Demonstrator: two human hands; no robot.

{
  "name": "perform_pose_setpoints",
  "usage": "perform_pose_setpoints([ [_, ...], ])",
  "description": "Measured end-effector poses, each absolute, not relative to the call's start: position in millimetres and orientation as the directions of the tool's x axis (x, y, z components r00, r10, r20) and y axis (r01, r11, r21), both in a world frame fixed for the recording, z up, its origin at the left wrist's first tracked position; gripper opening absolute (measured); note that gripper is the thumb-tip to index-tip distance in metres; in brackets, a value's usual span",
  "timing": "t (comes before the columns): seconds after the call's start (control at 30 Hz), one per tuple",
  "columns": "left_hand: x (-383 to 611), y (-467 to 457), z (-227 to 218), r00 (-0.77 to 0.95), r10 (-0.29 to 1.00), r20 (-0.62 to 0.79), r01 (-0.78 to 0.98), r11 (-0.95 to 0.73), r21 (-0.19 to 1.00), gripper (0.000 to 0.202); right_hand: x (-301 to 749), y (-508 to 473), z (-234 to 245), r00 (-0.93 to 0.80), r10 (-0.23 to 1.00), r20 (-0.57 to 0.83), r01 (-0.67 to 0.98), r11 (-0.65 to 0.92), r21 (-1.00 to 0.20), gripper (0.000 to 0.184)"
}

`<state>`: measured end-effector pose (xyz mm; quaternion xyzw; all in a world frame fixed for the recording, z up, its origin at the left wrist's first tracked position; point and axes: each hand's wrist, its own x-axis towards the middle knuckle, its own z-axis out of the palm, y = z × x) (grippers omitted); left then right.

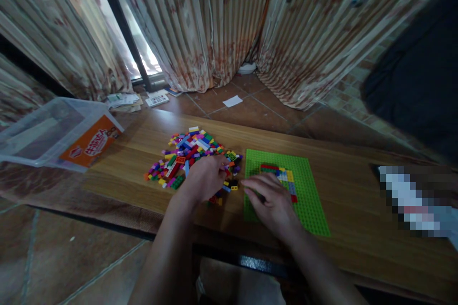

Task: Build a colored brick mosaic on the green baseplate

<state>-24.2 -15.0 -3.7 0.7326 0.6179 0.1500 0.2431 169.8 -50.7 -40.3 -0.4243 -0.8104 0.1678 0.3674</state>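
Note:
A heap of mixed coloured building bricks (191, 145) lies on the wooden bench top. Over its right side is my left hand (207, 177), fingers bent down among the bricks; its fingertips are partly hidden and I cannot make out what they hold. My right hand (274, 200) rests over the left part of a green baseplate (311, 205), its fingers curled with the thumb a little apart from them. Nothing shows between them. Partly behind that hand, a frame of red, yellow, blue and white bricks (286, 176) is fixed on the baseplate.
A clear plastic box (67, 124) with an orange label stands at the bench's left end. Papers (125, 101) lie beyond it by the window. Long curtains (200, 33) hang behind. A pixelated object (411, 205) lies at the right, below a dark cloth shape (418, 62).

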Motion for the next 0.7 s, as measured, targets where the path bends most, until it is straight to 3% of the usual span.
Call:
perform_pose_setpoints([
  [0.43,-25,-14,-7,0.215,0.973,-0.080,0.852,-0.147,0.503,0.024,147,-48,-67,-0.473,0.774,0.421,0.649,0.629,-0.427,0.023],
  [0.7,-26,-14,-6,0.210,0.975,-0.070,0.851,-0.147,0.504,0.021,153,-55,-51,-0.389,0.826,0.408,0.608,0.563,-0.560,0.027],
])
